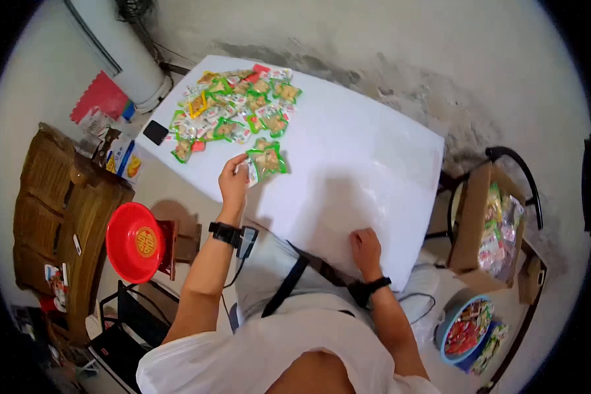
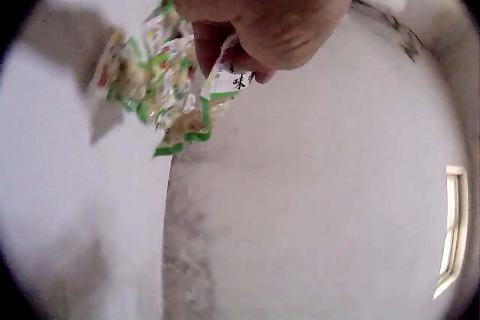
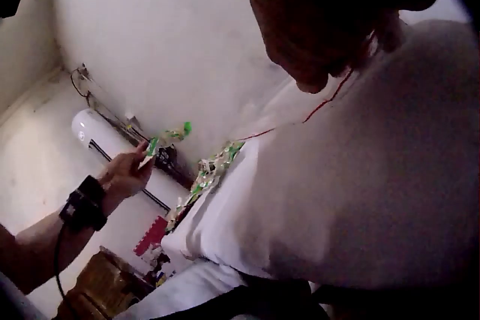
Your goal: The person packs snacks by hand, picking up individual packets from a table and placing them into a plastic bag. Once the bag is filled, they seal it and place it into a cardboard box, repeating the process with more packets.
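Between the thumb and fingers of my left hand [image 1: 234, 185] is the edge of a clear packet with green borders [image 1: 267, 159]. The left wrist view shows this hand [image 2: 262, 16] pinching the packet's white printed corner [image 2: 229, 82]. Just beyond it, a pile of similar green-edged packets [image 1: 226, 128] covers the left end of the white table [image 1: 368, 151]. My right hand [image 1: 368, 251] rests at the table's front edge, fingers loosely curled, with no object seen in it. In the right wrist view that hand [image 3: 337, 20] is dark, its fingertips partly hidden.
A black phone-like object [image 1: 155, 132] lies at the table's left corner. Left of the table are a red basin [image 1: 135, 242] and a wooden bench [image 1: 79, 223]. A cardboard box of packets [image 1: 469, 226] and a blue tub [image 1: 445, 328] stand on the right.
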### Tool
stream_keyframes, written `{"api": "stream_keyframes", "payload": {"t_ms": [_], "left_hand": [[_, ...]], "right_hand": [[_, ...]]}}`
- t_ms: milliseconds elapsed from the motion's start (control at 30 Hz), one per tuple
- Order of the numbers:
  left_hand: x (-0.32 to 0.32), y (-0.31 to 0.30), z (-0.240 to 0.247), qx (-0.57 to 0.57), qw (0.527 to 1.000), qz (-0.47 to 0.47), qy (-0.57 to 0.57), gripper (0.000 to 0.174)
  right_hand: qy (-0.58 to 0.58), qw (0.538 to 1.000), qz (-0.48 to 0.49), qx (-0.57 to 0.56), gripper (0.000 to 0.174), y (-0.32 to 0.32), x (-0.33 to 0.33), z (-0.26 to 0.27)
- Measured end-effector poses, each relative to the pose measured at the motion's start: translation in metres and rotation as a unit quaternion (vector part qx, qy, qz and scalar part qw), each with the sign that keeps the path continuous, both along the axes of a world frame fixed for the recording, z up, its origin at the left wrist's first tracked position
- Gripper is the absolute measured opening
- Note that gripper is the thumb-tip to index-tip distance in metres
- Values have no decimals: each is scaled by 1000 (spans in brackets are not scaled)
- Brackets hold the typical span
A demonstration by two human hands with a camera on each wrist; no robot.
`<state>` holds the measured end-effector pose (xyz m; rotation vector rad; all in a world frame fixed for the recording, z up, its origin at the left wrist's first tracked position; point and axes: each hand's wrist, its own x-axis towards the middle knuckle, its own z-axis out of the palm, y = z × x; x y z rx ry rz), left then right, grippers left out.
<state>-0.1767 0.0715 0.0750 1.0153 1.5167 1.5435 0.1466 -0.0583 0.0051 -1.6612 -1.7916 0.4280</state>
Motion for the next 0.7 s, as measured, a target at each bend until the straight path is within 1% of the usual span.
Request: {"api": "stream_keyframes", "payload": {"t_ms": [33,67,133,167,233,267,300,333,400,433,467,533,567,633,667,700], "left_hand": [[6,-14,-14,-9,999,-22,-44,33],[14,-27,-30,-19,998,-33,-48,33],[26,-52,-62,-73,996,-20,-37,39],[28,-71,-85,-117,991,-40,-44,45],[36,-75,-73,-142,988,-19,-55,44],[37,-76,-68,-165,984,2,-66,43],[33,-74,-68,-166,983,-28,-67,40],[29,-71,-67,-167,983,-25,-67,40],[29,-64,-66,-215,967,-70,-118,38],[30,-62,-68,-216,966,-77,-121,38],[29,-60,-72,-233,956,-104,-145,35],[24,-58,-80,-266,933,-151,-190,29],[22,-59,-84,-267,932,-153,-190,29],[20,-63,-86,-280,942,-138,-123,23],[20,-68,-87,-281,942,-140,-123,23],[22,-76,-78,-257,940,-159,-158,22]], "right_hand": [[18,1000,-5,5,7,-1,-1,1],[14,1000,-17,-4,7,-2,-2,-1],[62,998,-16,-21,7,2,-3,-5],[60,998,-20,-26,7,1,-1,-4],[5,1000,-11,15,7,3,-6,2],[7,1000,-7,11,7,2,-7,4],[0,1000,-3,25,7,1,-7,5],[-7,999,0,41,7,2,-7,6],[1,999,-2,47,7,0,-8,4],[8,999,-8,52,7,-1,-7,3],[4,999,-15,52,7,-2,-5,3],[41,999,-8,14,6,-2,-6,4],[41,999,-11,13,6,-3,-5,4],[54,998,-15,6,5,-2,-6,5],[54,998,-16,5,5,-1,-6,6],[59,998,-13,1,5,-1,-5,8]]}}
